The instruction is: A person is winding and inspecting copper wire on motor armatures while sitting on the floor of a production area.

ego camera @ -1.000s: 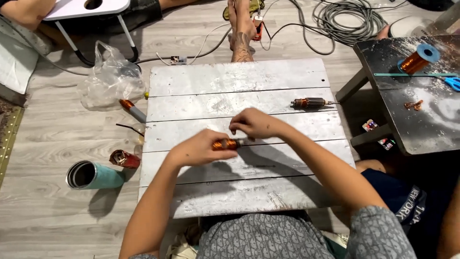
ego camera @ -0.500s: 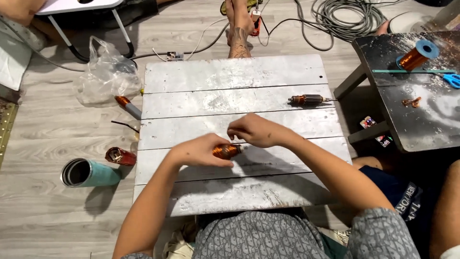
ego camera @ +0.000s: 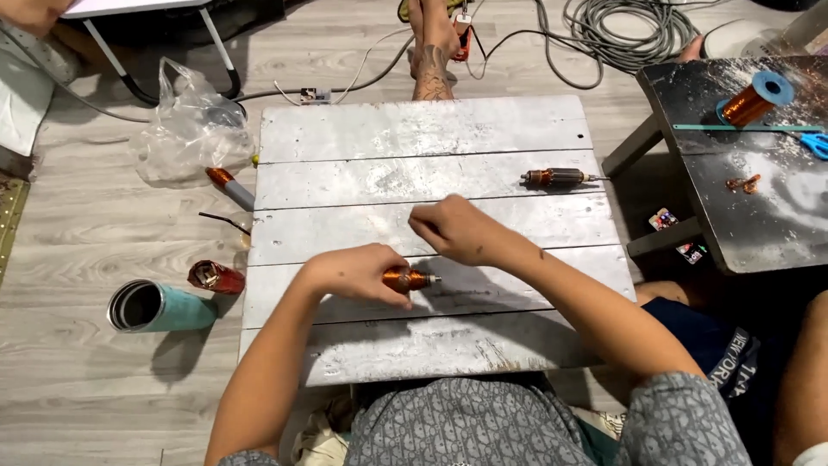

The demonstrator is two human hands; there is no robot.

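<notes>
My left hand (ego camera: pixel 358 272) grips a small copper-wound motor armature (ego camera: pixel 407 279) low over the white plank table (ego camera: pixel 414 129), its shaft pointing right. Just above and to the right, my right hand (ego camera: pixel 453 229) has its fingertips pinched together near the armature; a thin wire may run between them, too fine to make out. A second armature (ego camera: pixel 556 178) lies alone on the planks at the far right, clear of both hands.
On the floor at left lie a teal tumbler (ego camera: pixel 155 306), a red crumpled packet (ego camera: pixel 216 276), a copper-tipped tool (ego camera: pixel 228 185) and a plastic bag (ego camera: pixel 190 125). A dark side table (ego camera: pixel 768 216) at right carries a copper wire spool (ego camera: pixel 755 97) and scissors (ego camera: pixel 806 142). Another person's foot (ego camera: pixel 431 52) and cables lie beyond.
My right hand has lifted slightly up and away from the armature, fingers still pinched. The left hand keeps its hold in about the same place.
</notes>
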